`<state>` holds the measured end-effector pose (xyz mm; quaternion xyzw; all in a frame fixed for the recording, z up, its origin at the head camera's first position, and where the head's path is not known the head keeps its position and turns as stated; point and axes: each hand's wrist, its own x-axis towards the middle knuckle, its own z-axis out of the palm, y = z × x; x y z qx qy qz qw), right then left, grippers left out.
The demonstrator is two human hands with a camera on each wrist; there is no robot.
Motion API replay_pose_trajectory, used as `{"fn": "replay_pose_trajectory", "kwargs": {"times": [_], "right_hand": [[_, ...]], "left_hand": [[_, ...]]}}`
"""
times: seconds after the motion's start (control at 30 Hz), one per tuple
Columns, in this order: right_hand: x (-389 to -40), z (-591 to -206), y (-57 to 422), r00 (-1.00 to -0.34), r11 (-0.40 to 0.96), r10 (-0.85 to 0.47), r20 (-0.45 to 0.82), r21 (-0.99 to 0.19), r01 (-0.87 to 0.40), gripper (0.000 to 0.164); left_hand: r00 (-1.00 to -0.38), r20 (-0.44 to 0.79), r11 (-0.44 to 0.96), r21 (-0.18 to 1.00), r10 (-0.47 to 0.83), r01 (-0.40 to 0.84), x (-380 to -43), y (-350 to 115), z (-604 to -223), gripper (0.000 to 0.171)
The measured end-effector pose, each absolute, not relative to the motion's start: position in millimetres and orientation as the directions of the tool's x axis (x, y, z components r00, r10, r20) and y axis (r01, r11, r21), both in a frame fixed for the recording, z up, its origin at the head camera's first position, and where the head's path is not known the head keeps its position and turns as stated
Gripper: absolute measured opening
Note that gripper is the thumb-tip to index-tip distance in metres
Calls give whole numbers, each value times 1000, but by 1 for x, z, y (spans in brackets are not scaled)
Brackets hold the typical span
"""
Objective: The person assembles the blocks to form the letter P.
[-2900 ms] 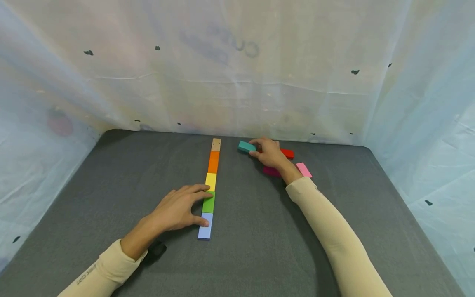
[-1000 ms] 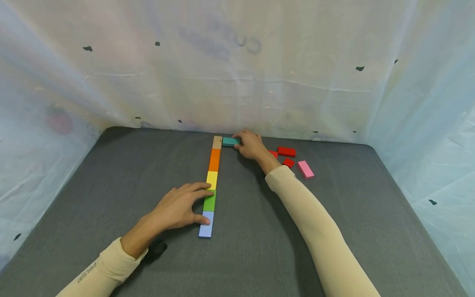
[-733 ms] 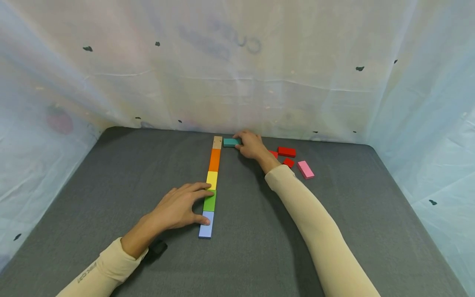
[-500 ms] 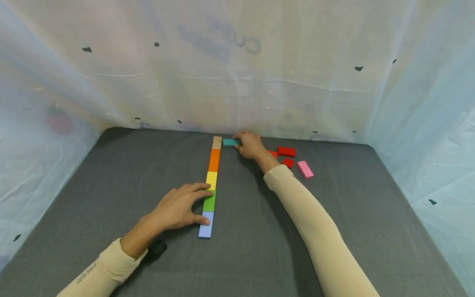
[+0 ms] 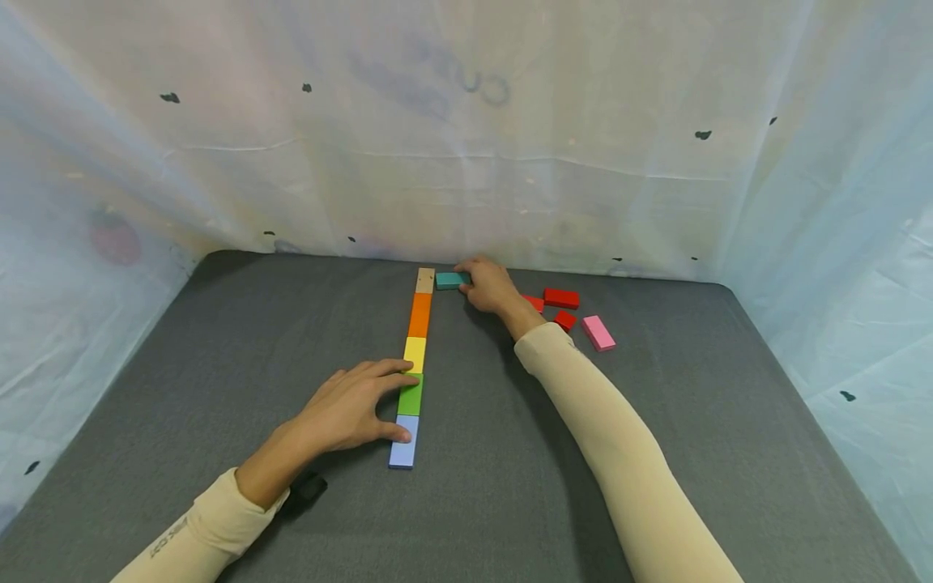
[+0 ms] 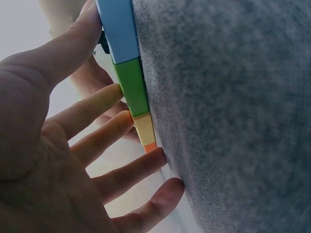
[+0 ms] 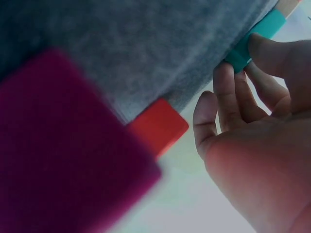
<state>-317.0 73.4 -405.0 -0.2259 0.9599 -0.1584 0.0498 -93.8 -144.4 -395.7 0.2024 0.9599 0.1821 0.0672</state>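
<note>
A straight row of coloured blocks runs away from me: light blue [image 5: 403, 452], green [image 5: 411, 398], yellow [image 5: 414, 353], orange [image 5: 419, 314], and plain wood [image 5: 425, 280] at the far end. My left hand [image 5: 350, 409] lies along the row's left side, fingers extended, with fingertips at the yellow and green blocks and the thumb at the light blue one. At the far end, my right hand [image 5: 488, 285] pinches a teal block [image 5: 450, 280] between thumb and fingers. The teal block lies crosswise, its left end right beside the wood block.
Red blocks [image 5: 561, 298] and a pink block [image 5: 598, 333] lie right of my right forearm. A magenta block [image 7: 63, 155] shows large and blurred in the right wrist view. A pale curtain [image 5: 466, 186] hangs behind the dark grey cloth surface [image 5: 496, 486].
My right hand has carried the teal block left, up to the wood block, and has barely moved in the last second. The left hand has stayed in place.
</note>
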Motion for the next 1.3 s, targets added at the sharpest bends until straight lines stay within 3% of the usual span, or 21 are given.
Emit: {"fn": "replay_pose_trajectory", "kwargs": {"times": [0.97, 1.3], "right_hand": [[-320, -405, 74, -880, 830, -472, -51, -363, -423, 42], [-323, -405, 82, -873, 770, -488, -18, -480, -420, 41]], "left_hand": [[-909, -49, 853, 369, 415, 370, -94, -144, -395, 78], [-911, -61, 851, 386, 407, 355, -94, -142, -395, 78]]}}
